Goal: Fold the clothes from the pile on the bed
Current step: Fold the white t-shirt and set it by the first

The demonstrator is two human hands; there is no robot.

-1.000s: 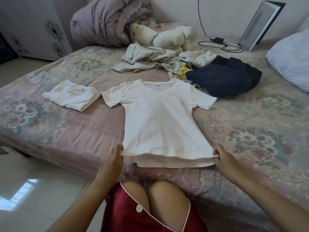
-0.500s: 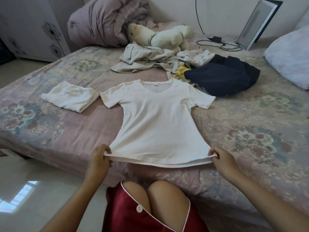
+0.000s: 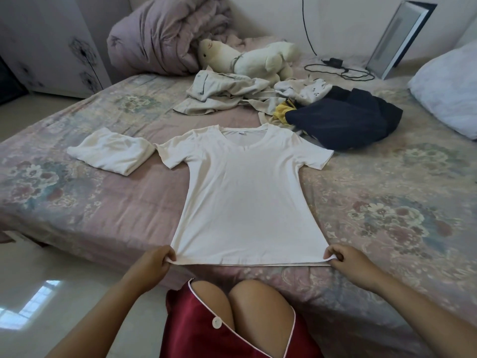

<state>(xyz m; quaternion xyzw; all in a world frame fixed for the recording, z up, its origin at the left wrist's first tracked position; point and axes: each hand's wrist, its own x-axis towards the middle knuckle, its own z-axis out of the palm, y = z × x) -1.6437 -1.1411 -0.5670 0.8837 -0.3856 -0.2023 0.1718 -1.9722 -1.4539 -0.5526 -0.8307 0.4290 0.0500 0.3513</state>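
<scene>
A white short-sleeved T-shirt (image 3: 245, 192) lies flat and face up on the bed (image 3: 387, 202), neck away from me, sleeves spread. My left hand (image 3: 154, 264) pinches the hem's left corner and my right hand (image 3: 348, 262) pinches the right corner, pulling the hem taut near the bed's front edge. A folded white garment (image 3: 111, 151) rests to the left of the shirt. Behind the shirt lies the pile: beige clothes (image 3: 227, 94), a white printed piece (image 3: 302, 91), something yellow (image 3: 282, 112) and a dark navy garment (image 3: 343, 120).
A plush toy (image 3: 247, 58) and a bundled duvet (image 3: 165, 34) sit at the back. A black cable with charger (image 3: 335, 65) and a leaning frame (image 3: 397, 34) are at the back right, a white pillow (image 3: 446, 89) at the right edge. Tiled floor (image 3: 38, 293) lies left.
Both hands have taken hold of the hem corners and spread apart. The lower layer that stuck out below the hem is now aligned, and the shirt lies flatter.
</scene>
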